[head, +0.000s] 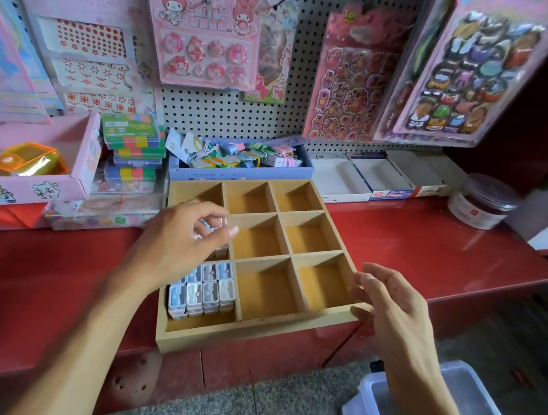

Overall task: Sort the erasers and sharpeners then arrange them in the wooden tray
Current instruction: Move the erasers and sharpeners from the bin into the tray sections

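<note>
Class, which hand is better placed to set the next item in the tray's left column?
Left hand: it hovers over the wooden nine-compartment tray's left column, pinching a small item. The right hand is at the tray's right edge.

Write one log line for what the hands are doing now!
left hand: over wooden tray, pinching small item | right hand: open at tray edge | sharpeners: near-left compartment

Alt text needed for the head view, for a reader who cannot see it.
A nine-compartment wooden tray sits on a red counter, with small sharpeners packed in its near-left compartment. The left hand hovers over the tray's left column; the right hand is open by its right edge.
</note>
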The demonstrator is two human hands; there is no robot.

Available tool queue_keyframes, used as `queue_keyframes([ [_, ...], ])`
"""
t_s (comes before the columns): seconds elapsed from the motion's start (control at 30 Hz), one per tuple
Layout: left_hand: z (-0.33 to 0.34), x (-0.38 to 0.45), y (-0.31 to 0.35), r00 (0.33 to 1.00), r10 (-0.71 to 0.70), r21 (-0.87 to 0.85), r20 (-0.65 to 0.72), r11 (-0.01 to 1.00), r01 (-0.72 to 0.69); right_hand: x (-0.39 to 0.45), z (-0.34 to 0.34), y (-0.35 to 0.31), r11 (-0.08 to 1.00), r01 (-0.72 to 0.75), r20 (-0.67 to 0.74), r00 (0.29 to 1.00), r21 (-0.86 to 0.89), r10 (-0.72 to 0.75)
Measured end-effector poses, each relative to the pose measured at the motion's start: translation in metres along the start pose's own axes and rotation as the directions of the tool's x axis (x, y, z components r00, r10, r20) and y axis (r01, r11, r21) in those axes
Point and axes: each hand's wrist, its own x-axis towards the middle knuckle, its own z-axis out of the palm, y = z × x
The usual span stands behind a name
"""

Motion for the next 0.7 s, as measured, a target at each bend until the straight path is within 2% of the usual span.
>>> queue_keyframes([
  [0.2,0.025,-0.067,0.033,0.993,-0.097,-0.346,0.074,0.931,0.117,-0.028,-0.042,0.002,1.0,-0.004,-0.085,0.996,0.018,0.006],
  [0.3,0.043,-0.105,0.044,0.968,-0.203,-0.473,0.147,0.845,0.25,-0.049,-0.067,0.009,1.0,-0.01,-0.086,0.996,0.021,0.012],
  [0.43,0.072,-0.154,0.059,0.924,-0.342,-0.519,0.171,0.766,0.38,-0.087,-0.105,0.025,0.997,-0.057,-0.105,0.992,0.059,0.063],
  [0.57,0.105,-0.194,0.08,0.889,-0.394,-0.509,0.236,0.729,0.458,-0.127,-0.147,0.052,0.989,-0.131,-0.117,0.983,0.07,0.139],
  [0.7,0.144,-0.225,0.091,0.871,-0.398,-0.455,0.288,0.744,0.49,-0.164,-0.184,0.086,0.979,-0.198,-0.167,0.965,0.042,0.202],
])
